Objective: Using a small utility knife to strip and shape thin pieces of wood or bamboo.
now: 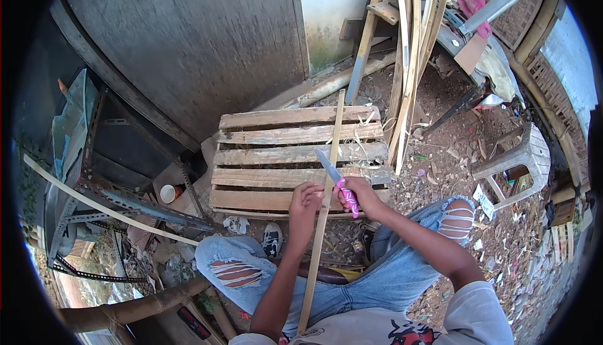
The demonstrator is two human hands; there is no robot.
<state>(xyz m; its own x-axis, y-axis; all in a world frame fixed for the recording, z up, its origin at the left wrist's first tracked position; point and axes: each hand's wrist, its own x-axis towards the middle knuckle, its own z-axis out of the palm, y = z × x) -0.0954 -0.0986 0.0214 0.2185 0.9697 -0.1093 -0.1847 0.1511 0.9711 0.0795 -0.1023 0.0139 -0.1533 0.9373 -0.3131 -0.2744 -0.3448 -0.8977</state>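
Observation:
A long, narrow bamboo strip (318, 235) slants from against my shirt, between my legs, onto a slatted wooden pallet (270, 155). At the strip's left edge, my left hand (304, 204) has its fingers curled against it; part of the grip is hidden. My right hand (359, 195), just right of the strip, is closed round the pink patterned handle of a knife (327, 165). Its blade points up and to the left, crossing over the strip. Pale shavings (358, 136) lie on the pallet's right side.
Long strips (408, 62) lean at the back right. A worn plastic stool (518, 160) stands on the littered ground to the right. At left are a metal frame (138, 204), a paper cup (169, 194) and another curved strip (103, 197). A grey panel (188, 43) rises behind.

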